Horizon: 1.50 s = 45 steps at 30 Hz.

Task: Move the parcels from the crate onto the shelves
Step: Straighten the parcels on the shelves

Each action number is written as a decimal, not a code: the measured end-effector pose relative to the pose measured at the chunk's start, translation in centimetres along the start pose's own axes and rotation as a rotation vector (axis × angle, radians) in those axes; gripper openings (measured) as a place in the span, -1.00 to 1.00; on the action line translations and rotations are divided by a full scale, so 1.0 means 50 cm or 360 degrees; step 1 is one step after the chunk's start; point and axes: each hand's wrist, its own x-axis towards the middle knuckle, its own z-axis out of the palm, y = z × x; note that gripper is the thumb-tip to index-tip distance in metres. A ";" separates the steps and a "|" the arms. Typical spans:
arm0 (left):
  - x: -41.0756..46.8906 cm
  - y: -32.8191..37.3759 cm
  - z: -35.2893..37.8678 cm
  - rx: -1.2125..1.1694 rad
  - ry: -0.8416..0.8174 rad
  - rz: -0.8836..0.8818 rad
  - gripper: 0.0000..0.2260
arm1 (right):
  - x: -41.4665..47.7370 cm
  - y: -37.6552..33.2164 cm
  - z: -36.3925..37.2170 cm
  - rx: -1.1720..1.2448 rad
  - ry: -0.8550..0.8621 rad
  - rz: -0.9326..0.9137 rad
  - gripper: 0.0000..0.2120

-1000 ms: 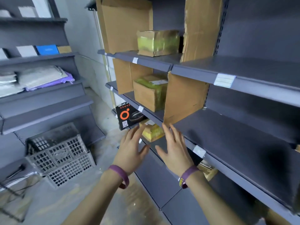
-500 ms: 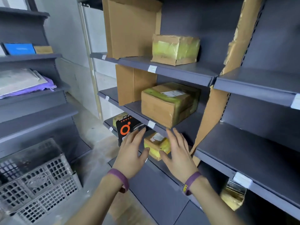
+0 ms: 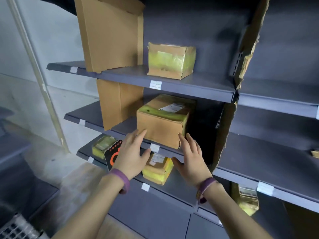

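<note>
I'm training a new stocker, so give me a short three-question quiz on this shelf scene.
1. True or false: the left hand and the right hand hold nothing.
2. What stands just left of the top box? A) bucket B) cardboard divider C) bottle
3. Fill in: the wristbands are ___.
Key: 1 true; 2 B; 3 purple.

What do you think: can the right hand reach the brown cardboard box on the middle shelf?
Probably yes: the right hand is at the front corner of the brown cardboard box, nothing between them.
</note>
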 end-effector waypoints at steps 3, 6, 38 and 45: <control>0.049 -0.036 0.020 0.0014 -0.0072 0.0056 -0.45 | 0.046 0.020 0.025 -0.0012 0.0010 0.0107 -0.26; 0.099 -0.086 0.038 0.0000 -0.0123 -0.0018 -0.40 | 0.115 0.039 0.055 0.0001 0.0075 0.0172 -0.25; 0.336 -0.350 0.206 -0.0515 -0.0140 0.0127 0.15 | 0.217 0.128 0.265 -0.0056 0.0399 0.1170 -0.54; 0.335 -0.352 0.207 -0.0511 -0.0131 0.0171 0.15 | 0.219 0.124 0.270 -0.0020 0.0375 0.1217 -0.55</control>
